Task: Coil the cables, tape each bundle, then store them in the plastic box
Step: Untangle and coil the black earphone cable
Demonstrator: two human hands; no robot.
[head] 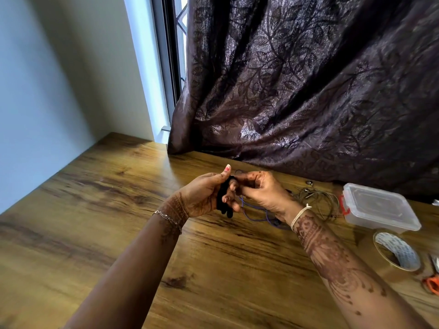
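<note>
Pale wall (47,91) is filling the far left, and from it the wooden counter (95,210) is stretching rightward under a dark leaf-patterned curtain (308,79) that is hanging down to its back edge. Over the middle of the counter the left hand (202,195) is gripping a black cable bundle (221,200), its fingers (234,206) curling round the coil and its thumb sticking up. The bundle's long axis is running roughly upright, from the thumb down to the dark end poking out below the palm. Just to its right, and touching it, the right hand (263,193) is pinching at the bundle's upper end with bent fingers (247,179); whether it is holding a loose cable tail or a bit of tape is too small to tell. The coiling step seems to be finishing, so the relation that matters is that the tape is lying well off to the right, far nearer the right hand than the left. Beneath that hand a purple cable (256,218) is lying loose on the counter. Further right a grey cable coil (318,200) is resting just beside the clear plastic box (380,205), which is sitting with its lid on and a red latch on its near end. In front of the box the tape roll (396,252) is lying flat, and orange-handled scissors (433,282) are peeking in at the right edge. The right hand will probably have to let go and reach right for the tape while the left is keeping the coil from springing open.
</note>
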